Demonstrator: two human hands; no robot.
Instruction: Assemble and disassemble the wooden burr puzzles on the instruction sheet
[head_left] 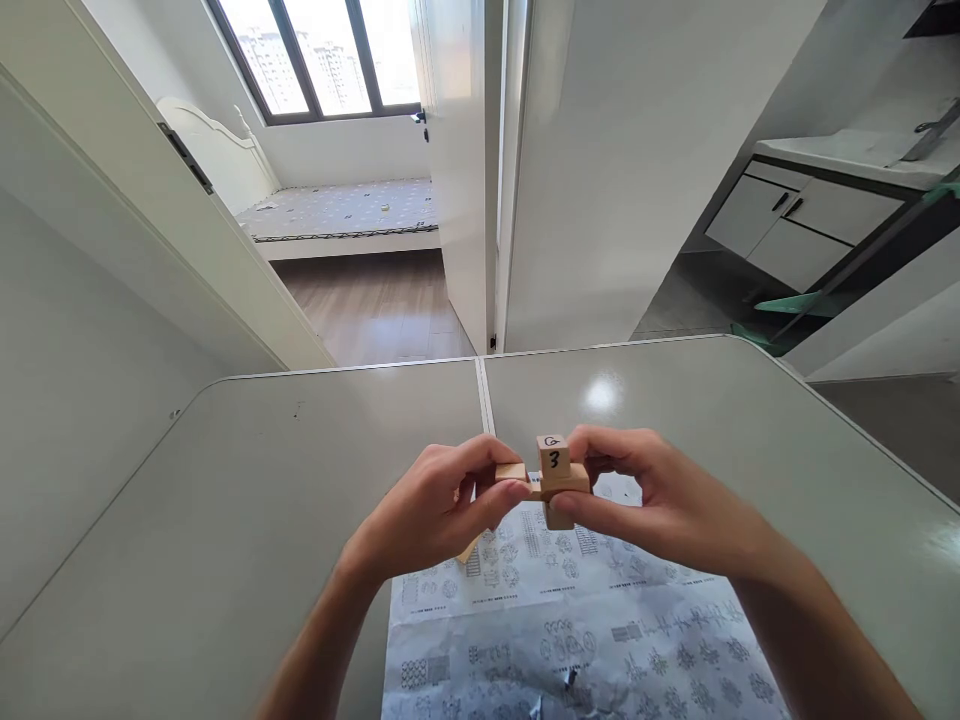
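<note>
- Pale, glossy surface (360,430) is filling the foreground; a white seam (485,398) is running from its far edge toward the hands.
- Beyond, a bed (345,208) is standing below a window (322,60), past an opened door (457,150); a sink cabinet (810,215) is standing off right.
- Left hand (439,505): fingers are pinching a wooden piece (511,472). Right hand (645,490): fingers are closing around a wooden cluster (566,478) marked "3", just beside it, above the sheet. Whether they are interlocking, cannot tell.
- Creased printed sheet (525,610) is lying beneath; the left hand is partly hiding another block (469,549).
- Surface is spreading past both hands, its far corners curving.
</note>
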